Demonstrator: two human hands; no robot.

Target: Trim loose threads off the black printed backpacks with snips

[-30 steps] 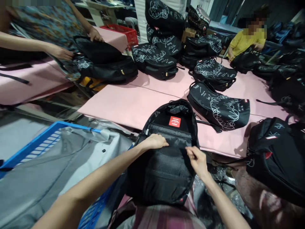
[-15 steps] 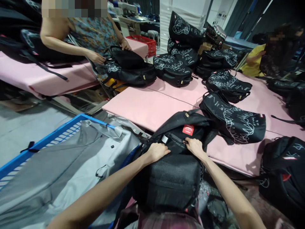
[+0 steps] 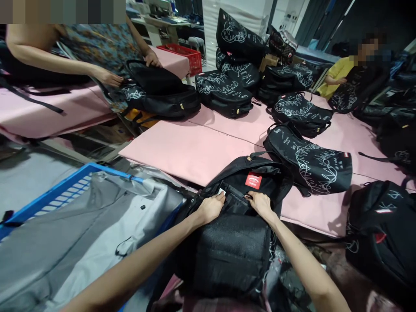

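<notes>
A black backpack [image 3: 237,242] rests against my lap and the near edge of the pink table [image 3: 191,149], its main compartment gaping open. A red label [image 3: 253,180] shows on the inner lining. My left hand [image 3: 210,208] grips the edge of the inner pocket on the left, fingers curled over the fabric beside a small white tag. My right hand [image 3: 260,203] pinches the same pocket edge on the right, just below the red label.
Several black backpacks with white scribble print [image 3: 308,160] lie across the table. A blue crate [image 3: 61,190] lined with grey plastic stands at my left. A person in a patterned top [image 3: 104,43] handles a backpack far left; another in yellow [image 3: 338,71] sits far right.
The backpack's top has dropped away from me toward the table. Both my hands moved up from the mesh panel to the inner pocket edge and now grip it.
</notes>
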